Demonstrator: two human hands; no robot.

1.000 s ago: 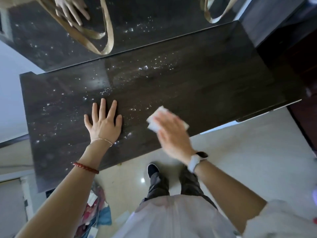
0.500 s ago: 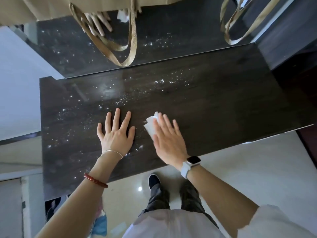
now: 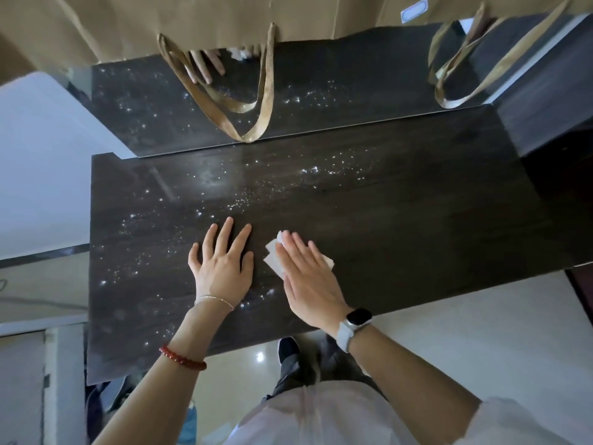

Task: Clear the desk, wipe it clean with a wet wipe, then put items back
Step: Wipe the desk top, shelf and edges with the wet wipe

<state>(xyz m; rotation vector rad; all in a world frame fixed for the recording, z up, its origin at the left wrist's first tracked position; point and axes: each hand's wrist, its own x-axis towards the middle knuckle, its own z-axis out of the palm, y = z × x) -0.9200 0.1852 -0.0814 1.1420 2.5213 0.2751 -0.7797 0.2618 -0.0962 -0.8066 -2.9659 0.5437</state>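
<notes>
The dark wooden desk (image 3: pixel 401 220) fills the middle of the head view, its top speckled with shining droplets. My left hand (image 3: pixel 223 268) lies flat on the desk, fingers spread and straight. Just to its right, my right hand (image 3: pixel 309 281) presses a white wet wipe (image 3: pixel 274 255) flat against the desk with straight fingers. Most of the wipe is hidden under that hand; corners stick out at its left and right.
A mirror (image 3: pixel 337 101) stands along the desk's back edge and reflects my fingers. Brown paper bags (image 3: pixel 224 17) hang above it, their ribbon handles (image 3: pixel 256 117) dangling. Pale floor (image 3: pixel 465 332) and my shoe (image 3: pixel 287 348) lie below the front edge. A white wall (image 3: pixel 38 155) is left.
My right hand has slid the wipe leftward, close to my left hand. The view has tilted up, showing more of the bags. My left hand stays flat in place.
</notes>
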